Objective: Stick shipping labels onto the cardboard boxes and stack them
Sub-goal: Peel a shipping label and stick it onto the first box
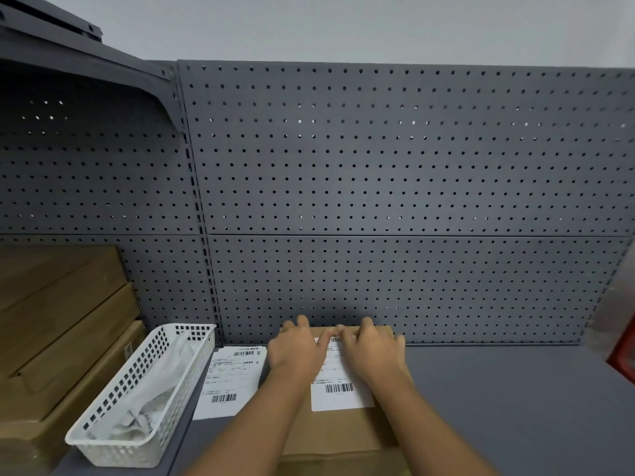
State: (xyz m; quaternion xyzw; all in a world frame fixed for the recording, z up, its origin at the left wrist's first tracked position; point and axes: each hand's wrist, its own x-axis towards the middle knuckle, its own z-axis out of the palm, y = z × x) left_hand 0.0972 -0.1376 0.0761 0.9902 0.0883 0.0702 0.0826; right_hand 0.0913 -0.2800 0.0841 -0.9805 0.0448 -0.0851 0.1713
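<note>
The label (343, 395) is being smoothed onto the box (343, 432), at 6 o'clock, under the left hand (295, 353) and right hand (372, 355), fingers flat, gripping nothing. Next, a two-sided grip for stacking is likely called for.

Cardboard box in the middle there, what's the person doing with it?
A person is sticking a shipping label onto the top of the cardboard box, which sits on a grey shelf. The left hand and right hand both press flat on the label's far end. More labels lie just left of the box, beside a white basket. Other boxes are stacked at far left.
</note>
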